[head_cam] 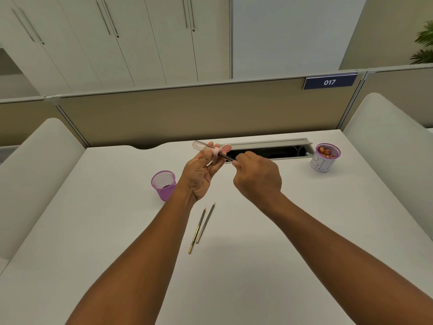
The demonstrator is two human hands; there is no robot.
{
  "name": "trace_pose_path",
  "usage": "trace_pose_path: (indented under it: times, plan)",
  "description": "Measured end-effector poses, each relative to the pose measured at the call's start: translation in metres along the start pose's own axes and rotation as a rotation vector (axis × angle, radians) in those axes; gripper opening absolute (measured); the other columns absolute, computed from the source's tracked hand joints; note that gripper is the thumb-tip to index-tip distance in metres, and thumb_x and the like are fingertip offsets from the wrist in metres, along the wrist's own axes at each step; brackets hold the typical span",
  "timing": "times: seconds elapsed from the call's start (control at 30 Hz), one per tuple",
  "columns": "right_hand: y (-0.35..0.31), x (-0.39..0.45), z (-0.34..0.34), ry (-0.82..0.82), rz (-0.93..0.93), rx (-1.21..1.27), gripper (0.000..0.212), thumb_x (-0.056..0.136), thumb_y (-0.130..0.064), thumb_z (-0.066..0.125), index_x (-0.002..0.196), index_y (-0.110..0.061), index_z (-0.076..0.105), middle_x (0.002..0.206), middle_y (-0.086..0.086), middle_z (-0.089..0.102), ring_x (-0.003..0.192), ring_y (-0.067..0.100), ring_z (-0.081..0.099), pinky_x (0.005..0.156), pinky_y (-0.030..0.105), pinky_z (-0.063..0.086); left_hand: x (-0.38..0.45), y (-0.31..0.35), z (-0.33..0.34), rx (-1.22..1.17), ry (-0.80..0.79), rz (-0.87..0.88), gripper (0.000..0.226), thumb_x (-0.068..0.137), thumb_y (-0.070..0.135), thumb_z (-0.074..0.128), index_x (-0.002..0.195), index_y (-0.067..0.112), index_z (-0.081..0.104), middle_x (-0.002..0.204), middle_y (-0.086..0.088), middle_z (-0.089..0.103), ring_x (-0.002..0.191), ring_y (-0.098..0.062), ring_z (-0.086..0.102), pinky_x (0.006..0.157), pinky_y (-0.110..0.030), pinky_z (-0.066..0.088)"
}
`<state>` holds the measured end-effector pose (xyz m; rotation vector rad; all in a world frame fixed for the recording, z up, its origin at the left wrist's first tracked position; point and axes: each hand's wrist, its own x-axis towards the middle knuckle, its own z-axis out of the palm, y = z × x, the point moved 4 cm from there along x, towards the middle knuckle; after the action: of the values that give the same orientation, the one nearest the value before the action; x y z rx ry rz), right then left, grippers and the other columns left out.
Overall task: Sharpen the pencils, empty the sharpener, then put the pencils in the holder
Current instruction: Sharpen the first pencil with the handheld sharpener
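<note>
My left hand (201,174) holds a sharpener (206,148) with a clear tube body and a pink collar, raised above the white desk. A dark pencil (226,157) sticks out of the pink collar toward the right, and my right hand (257,177) pinches its free end. Two more pencils (202,227) lie side by side on the desk between my forearms, points away from me. A purple mesh holder (163,185) stands upright just left of my left wrist. A white cup (325,157) with a purple rim holds shavings at the far right.
An open cable tray (269,148) with a grey lid runs along the back of the desk (117,231) behind my hands. A beige partition with a "017" sign (329,82) closes the back. White chair backs flank the desk on both sides.
</note>
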<state>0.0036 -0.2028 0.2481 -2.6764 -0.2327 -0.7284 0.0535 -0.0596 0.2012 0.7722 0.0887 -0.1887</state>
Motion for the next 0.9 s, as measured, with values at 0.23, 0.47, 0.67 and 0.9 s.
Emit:
trace_pose_path:
  times: [0.23, 0.47, 0.67, 0.9]
  plan:
    - [0.01, 0.019, 0.011, -0.546, 0.555, 0.419, 0.034, 0.094, -0.028, 0.042, 0.067, -0.016, 0.058, 0.062, -0.001, 0.05, 0.055, 0.017, 0.044, 0.049, 0.027, 0.032, 0.0, 0.0, 0.003, 0.008, -0.047, -0.016, 0.027, 0.104, 0.008, 0.045, 0.129, 0.001, 0.053, 0.117, -0.011, 0.071, 0.12, -0.032, 0.063, 0.094, -0.036, 0.056]
    - [0.014, 0.019, 0.004, -0.631, 0.571, 0.564, 0.04, 0.097, -0.034, 0.043, 0.073, -0.01, 0.065, 0.069, 0.002, 0.056, 0.058, 0.013, 0.044, 0.052, 0.025, 0.034, 0.001, 0.0, -0.001, -0.016, -0.047, -0.013, 0.028, 0.104, 0.006, 0.046, 0.131, 0.002, 0.051, 0.123, -0.017, 0.068, 0.118, -0.033, 0.064, 0.092, -0.035, 0.057]
    - [0.021, 0.008, 0.01, -0.5, 0.331, 0.381, 0.037, 0.097, -0.037, 0.043, 0.087, -0.007, 0.063, 0.082, 0.007, 0.064, 0.069, 0.019, 0.053, 0.059, 0.032, 0.039, 0.001, 0.004, -0.01, -0.038, -0.013, 0.034, 0.018, 0.103, 0.011, 0.047, 0.117, 0.005, 0.056, 0.102, -0.013, 0.077, 0.092, -0.021, 0.075, 0.08, -0.029, 0.061]
    - [0.025, -0.005, 0.022, -0.526, 0.359, 0.549, 0.014, 0.098, -0.025, 0.045, 0.096, -0.016, 0.055, 0.09, 0.002, 0.06, 0.075, 0.013, 0.051, 0.059, 0.024, 0.04, 0.001, -0.002, -0.017, -0.092, 0.055, 0.046, 0.021, 0.103, 0.012, 0.047, 0.121, 0.005, 0.056, 0.099, -0.01, 0.078, 0.093, -0.022, 0.075, 0.077, -0.03, 0.061]
